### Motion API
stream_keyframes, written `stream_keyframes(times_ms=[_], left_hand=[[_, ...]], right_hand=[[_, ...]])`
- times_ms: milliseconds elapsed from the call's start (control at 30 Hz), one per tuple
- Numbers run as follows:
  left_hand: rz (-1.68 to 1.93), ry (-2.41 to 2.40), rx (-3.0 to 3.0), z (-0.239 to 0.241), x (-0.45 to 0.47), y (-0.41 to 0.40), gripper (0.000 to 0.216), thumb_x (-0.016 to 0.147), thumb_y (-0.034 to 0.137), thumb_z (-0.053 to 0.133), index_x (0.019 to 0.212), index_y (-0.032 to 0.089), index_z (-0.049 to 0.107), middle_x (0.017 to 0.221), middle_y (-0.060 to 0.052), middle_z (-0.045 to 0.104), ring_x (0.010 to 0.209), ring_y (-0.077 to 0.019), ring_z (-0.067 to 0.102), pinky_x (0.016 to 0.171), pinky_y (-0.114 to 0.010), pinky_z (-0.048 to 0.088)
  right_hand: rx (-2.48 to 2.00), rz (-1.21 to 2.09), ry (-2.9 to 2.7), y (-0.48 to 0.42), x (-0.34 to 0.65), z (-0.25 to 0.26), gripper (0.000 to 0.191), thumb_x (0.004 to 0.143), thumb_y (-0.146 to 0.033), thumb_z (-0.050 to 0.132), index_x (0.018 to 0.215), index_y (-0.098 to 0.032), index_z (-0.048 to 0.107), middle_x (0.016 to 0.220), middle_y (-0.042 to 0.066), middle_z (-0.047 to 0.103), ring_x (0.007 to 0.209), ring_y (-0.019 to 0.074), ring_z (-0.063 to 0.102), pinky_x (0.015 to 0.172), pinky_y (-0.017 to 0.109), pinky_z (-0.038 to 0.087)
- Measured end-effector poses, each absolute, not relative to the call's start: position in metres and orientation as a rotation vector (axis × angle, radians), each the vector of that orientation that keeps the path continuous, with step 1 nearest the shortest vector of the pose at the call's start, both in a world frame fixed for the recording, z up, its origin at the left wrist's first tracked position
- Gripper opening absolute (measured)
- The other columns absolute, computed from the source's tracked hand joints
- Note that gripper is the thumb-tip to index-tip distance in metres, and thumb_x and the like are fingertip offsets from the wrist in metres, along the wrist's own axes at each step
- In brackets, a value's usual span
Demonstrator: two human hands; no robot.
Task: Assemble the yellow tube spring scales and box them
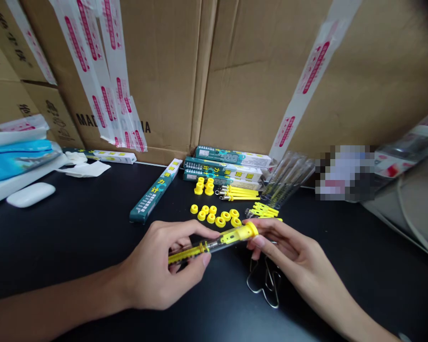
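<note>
My left hand [164,266] is wrapped round the clear tube of a spring scale [219,243], which tilts slightly up to the right. A yellow scale strip and a metal fitting show inside the tube. At its right end sits a yellow cap [248,231], pinched between the thumb and fingers of my right hand [288,251]. Bent wire hooks [266,287] lie just below the right fingers. Beyond the hands are several yellow rings [220,221], taller yellow caps [199,186], yellow rods [240,192] with metal ends, and short yellow pieces with springs [266,209].
Green and white boxes [223,166] are stacked at the back, and another box [155,192] lies slanted left of them. Clear tubes [288,175] stand behind on the right. A white rounded case [31,194] and crumpled paper [87,168] lie left. Large cartons [157,71] wall the back.
</note>
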State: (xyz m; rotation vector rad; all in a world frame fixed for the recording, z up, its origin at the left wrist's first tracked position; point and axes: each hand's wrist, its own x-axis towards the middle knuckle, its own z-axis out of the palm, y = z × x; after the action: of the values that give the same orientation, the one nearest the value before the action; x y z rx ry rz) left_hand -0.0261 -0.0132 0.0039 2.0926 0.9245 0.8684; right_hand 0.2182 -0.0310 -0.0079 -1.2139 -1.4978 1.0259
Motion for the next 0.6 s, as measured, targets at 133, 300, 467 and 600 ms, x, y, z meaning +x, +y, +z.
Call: stream_keyframes(times_ms=[133, 300, 467, 600], left_hand=[[0.901, 0.901, 2.112, 0.0017, -0.0276, -0.0130, 0.029, 0.082, 0.020, 0.061, 0.108, 0.016, 0.073, 0.087, -0.006, 0.077, 0.041, -0.0068, 0.051, 0.039, -0.018, 0.041], [0.857, 0.896, 2.129, 0.0014, -0.0295, -0.0139, 0.039, 0.079, 0.018, 0.062, 0.116, 0.017, 0.072, 0.109, -0.011, 0.076, 0.047, -0.0093, 0.061, 0.041, -0.017, 0.047], [0.815, 0.817, 2.165, 0.0012, -0.0302, -0.0147, 0.052, 0.077, 0.014, 0.059, 0.128, 0.020, 0.066, 0.121, -0.012, 0.072, 0.050, -0.0094, 0.062, 0.041, -0.017, 0.048], [0.861, 0.847, 2.196, 0.0012, -0.0314, -0.0169, 0.047, 0.077, 0.017, 0.058, 0.123, 0.017, 0.070, 0.118, -0.014, 0.073, 0.048, -0.0109, 0.063, 0.038, -0.019, 0.047]], right_hand=[[-1.211, 0.999, -1.452, -0.0317, 0.2168, -0.0092, 0.022, 0.085, -0.036, 0.074, 0.103, -0.023, 0.074, 0.097, 0.005, 0.075, 0.073, 0.0150, 0.071, 0.069, 0.023, 0.062], [-1.139, 0.997, -1.382, -0.0284, 0.2157, -0.0100, 0.026, 0.080, -0.033, 0.079, 0.104, -0.024, 0.074, 0.110, 0.007, 0.075, 0.091, 0.0204, 0.074, 0.078, 0.028, 0.065], [-1.190, 1.050, -1.373, -0.0255, 0.2193, -0.0111, 0.028, 0.078, -0.037, 0.080, 0.101, -0.023, 0.077, 0.107, 0.008, 0.077, 0.091, 0.0227, 0.075, 0.081, 0.032, 0.065], [-1.197, 1.129, -1.339, -0.0266, 0.2205, -0.0104, 0.030, 0.077, -0.038, 0.081, 0.103, -0.022, 0.077, 0.101, 0.008, 0.079, 0.084, 0.0217, 0.076, 0.081, 0.032, 0.064]])
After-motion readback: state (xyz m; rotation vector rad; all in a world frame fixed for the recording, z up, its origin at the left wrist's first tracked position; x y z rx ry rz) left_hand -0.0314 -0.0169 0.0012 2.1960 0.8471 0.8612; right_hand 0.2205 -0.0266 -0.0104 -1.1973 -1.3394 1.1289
